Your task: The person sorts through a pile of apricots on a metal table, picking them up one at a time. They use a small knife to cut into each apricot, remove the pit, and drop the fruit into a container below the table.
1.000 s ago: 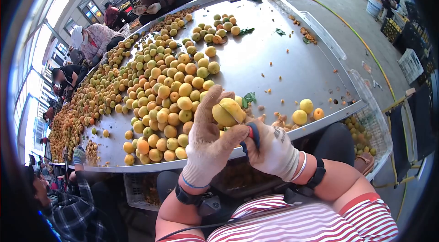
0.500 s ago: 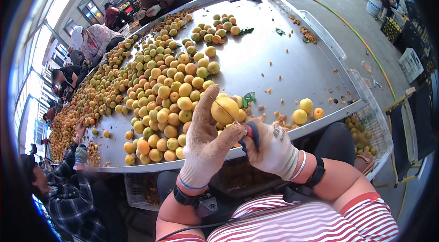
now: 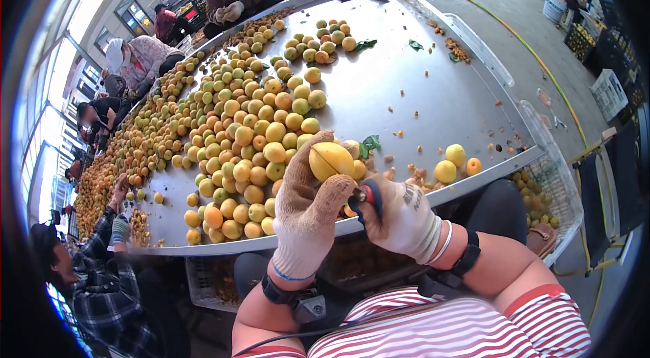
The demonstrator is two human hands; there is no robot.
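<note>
My left hand (image 3: 308, 199), in a knitted glove with brownish, stained fingers, grips a yellow apricot (image 3: 330, 160) between thumb and fingers. A thin dark cut line runs across the fruit's skin. Close beside it on the right, my right hand (image 3: 399, 212), in a whitish glove, is closed round a small knife (image 3: 372, 195) with a red and dark blue handle. I cannot make out its blade clearly. Both hands hover over the near edge of the metal table, and a few apricots lie just behind them.
Heaped apricots (image 3: 250, 135) cover the left part of the metal table (image 3: 379, 101). Two yellow ones (image 3: 450, 163) and an orange one lie right of my hands, near pulpy scraps. Co-workers sit along the left and far sides. A crate of fruit (image 3: 552, 189) stands below right.
The apricot has turned in my left hand, so its cut line lies differently. The blade, earlier against the fruit, no longer shows there. A far co-worker's gloved hands have come together.
</note>
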